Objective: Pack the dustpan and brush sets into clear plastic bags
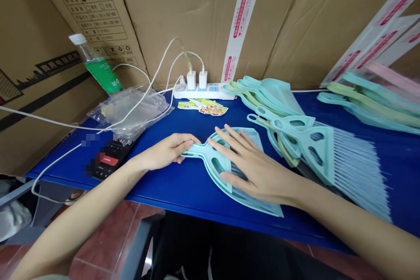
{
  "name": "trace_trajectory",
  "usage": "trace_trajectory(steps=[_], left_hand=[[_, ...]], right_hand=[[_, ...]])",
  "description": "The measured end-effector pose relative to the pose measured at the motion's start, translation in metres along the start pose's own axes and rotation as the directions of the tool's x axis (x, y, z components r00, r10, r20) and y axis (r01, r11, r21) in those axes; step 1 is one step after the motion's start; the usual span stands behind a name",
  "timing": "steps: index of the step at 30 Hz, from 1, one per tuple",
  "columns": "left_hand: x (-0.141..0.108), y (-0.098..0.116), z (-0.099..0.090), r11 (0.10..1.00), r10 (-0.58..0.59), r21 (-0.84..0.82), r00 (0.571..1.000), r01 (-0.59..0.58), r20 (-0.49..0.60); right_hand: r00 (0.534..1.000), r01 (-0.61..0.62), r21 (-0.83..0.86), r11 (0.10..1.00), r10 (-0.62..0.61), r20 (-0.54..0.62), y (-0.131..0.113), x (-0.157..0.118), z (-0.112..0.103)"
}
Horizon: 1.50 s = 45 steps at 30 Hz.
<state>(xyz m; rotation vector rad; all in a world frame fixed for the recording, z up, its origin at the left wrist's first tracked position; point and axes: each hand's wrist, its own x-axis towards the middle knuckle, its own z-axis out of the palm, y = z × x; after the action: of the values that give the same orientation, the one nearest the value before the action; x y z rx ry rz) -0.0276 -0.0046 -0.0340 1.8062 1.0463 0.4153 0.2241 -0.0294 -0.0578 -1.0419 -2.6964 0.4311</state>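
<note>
Head view: left hand grips dustpan; right hand (fingers spread) touches brush.

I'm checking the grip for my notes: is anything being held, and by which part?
The left hand holds the small brush-and-dustpan set by its handle end; the right hand lies spread over its wide part.

A makeshift workspace — cartons walling a blue table.

"Lighting?"
"Fairly bright, even. Soft shadows, glints on clear crumpled plastic bag."
"Quality?"
"Wide-angle stretch at edges; curved pink plastic piece far right blurred; mosaic over black rectangular phone."
</note>
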Motion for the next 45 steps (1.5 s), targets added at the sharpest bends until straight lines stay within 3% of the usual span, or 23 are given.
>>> trace_trajectory(steps=[13,31,45], left_hand=[[0.0004,0.0026,0.0012,0.991,-0.082,-0.105,0.996,0.085,0.028],[0.0011,0.0031,0.0002,0.996,-0.035,-0.084,0.999,0.037,0.025],[0.0003,-0.0004,-0.0009,0.999,0.008,-0.051,0.999,-0.007,0.031]], right_hand=[[0.998,0.022,-0.072,0.997,-0.026,-0.058,-0.0025,-0.0039,0.0045],[0.997,0.008,-0.049,0.999,-0.012,-0.071,-0.0036,-0.0038,0.0034],[0.996,0.013,-0.127,0.992,-0.024,-0.085,-0.0049,-0.0041,0.0091]])
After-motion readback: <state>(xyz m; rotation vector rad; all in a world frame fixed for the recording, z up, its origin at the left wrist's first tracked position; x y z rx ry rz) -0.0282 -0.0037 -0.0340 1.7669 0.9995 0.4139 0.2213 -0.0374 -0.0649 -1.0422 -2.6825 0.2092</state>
